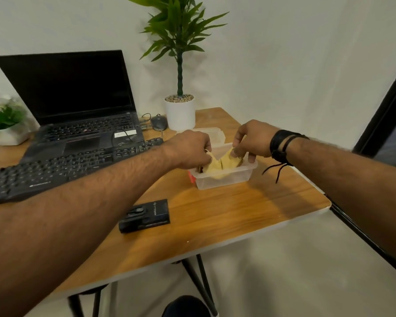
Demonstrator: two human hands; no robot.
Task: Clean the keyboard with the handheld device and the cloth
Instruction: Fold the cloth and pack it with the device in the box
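Spreading across the middle of the frame, the wooden table [215,216] carries everything the job needs. Largest of the task's things is the black keyboard [62,165], lying at the left centre just in front of the open laptop [78,106]; it looks rigid and flat, heavy enough to stay put under a wipe, though its keys would want a light touch. Right of centre sits a clear plastic container [226,177], thin-walled and probably light enough to skid if tugged. Inside it is the yellow cloth [222,165], bunched and soft; it will drape and stretch rather than hold a shape, so it is best taken by pinched folds. That is how it is held now: the left hand [190,147] curls its fingers around one end of the cloth, and the right hand [252,140] pinches the other end with fingertips [234,153] pressed together, the fabric pulled taut between them above the tub. Whether the cloth is damp cannot be told from this view. Lower centre, near the table's front edge and well apart from both hands, lies the handheld device [144,216], a small dark block that seems stiff and smooth-sided; gripping it around its long body should suit it best.
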